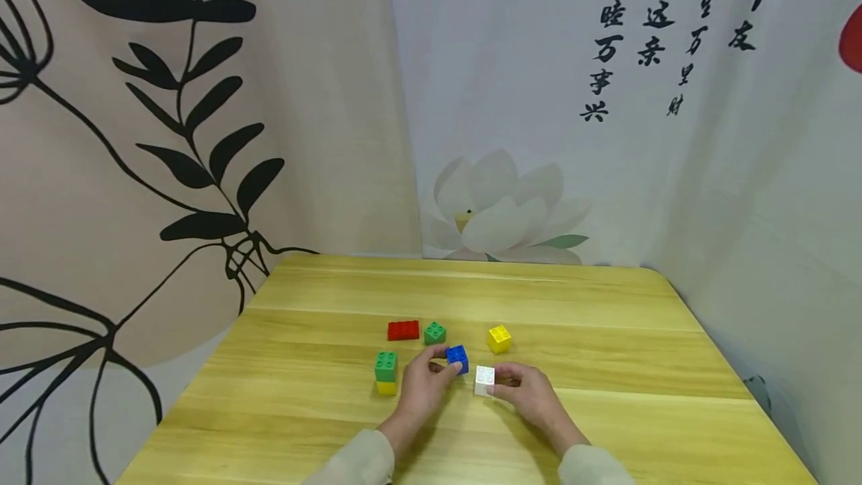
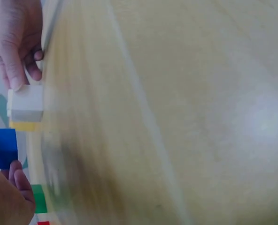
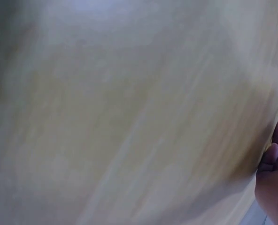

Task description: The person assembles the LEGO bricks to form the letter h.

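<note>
My left hand pinches a blue toy brick between thumb and fingers. Just to its right, my right hand pinches a white toy brick by its right side. The two bricks are apart, with a small gap between them. In the left wrist view the blue brick and the white brick both show near the left edge. The right wrist view catches only part of the right hand at its right edge, and there its hold is mostly out of frame.
Left of the hands, a green brick sits stacked on a yellow brick. Behind lie a long red brick, a small green brick and a yellow brick. The wooden table ends at a printed curtain.
</note>
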{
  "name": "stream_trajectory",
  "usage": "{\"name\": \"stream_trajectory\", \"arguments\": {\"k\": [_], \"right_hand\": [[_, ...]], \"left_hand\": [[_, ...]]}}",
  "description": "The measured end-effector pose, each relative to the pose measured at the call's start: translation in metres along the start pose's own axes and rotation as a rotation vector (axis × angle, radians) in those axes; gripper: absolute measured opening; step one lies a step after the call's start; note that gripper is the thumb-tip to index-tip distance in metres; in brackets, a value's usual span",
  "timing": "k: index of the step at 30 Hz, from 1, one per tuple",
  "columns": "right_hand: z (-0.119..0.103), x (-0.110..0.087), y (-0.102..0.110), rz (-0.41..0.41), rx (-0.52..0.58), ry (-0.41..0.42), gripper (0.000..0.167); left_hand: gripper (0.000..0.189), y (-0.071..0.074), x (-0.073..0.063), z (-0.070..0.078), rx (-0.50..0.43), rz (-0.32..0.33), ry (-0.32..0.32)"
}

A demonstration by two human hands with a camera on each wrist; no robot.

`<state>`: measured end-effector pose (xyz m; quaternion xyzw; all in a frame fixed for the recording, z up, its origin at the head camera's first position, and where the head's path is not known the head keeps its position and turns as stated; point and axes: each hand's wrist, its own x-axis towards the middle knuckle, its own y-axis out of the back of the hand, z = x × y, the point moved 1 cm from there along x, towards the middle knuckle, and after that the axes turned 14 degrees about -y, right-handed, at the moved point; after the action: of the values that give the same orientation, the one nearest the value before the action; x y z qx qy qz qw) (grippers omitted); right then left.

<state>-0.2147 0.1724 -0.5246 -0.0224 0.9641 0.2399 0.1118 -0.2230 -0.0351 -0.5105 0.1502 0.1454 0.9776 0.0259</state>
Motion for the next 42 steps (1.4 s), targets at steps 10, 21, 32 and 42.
{"name": "stream_trajectory", "arguments": {"k": [10, 21, 32, 42], "right_hand": [[0.001, -0.001, 0.0, -0.02, -0.004, -0.009, 0.041], [-0.001, -0.001, 0.0, -0.038, 0.007, -0.012, 0.039], [-0.001, -0.001, 0.0, -0.065, 0.0, -0.014, 0.039], [-0.001, 0.0, 0.002, -0.086, 0.015, -0.018, 0.041]], "left_hand": [[0.041, 0.004, 0.012, 0.01, -0.037, -0.081, -0.012], [0.042, 0.001, 0.019, 0.016, -0.039, -0.2, -0.002], [0.028, -0.006, 0.023, 0.017, -0.018, -0.318, -0.008], [0.027, -0.01, 0.025, 0.016, -0.024, -0.352, -0.041]]}}
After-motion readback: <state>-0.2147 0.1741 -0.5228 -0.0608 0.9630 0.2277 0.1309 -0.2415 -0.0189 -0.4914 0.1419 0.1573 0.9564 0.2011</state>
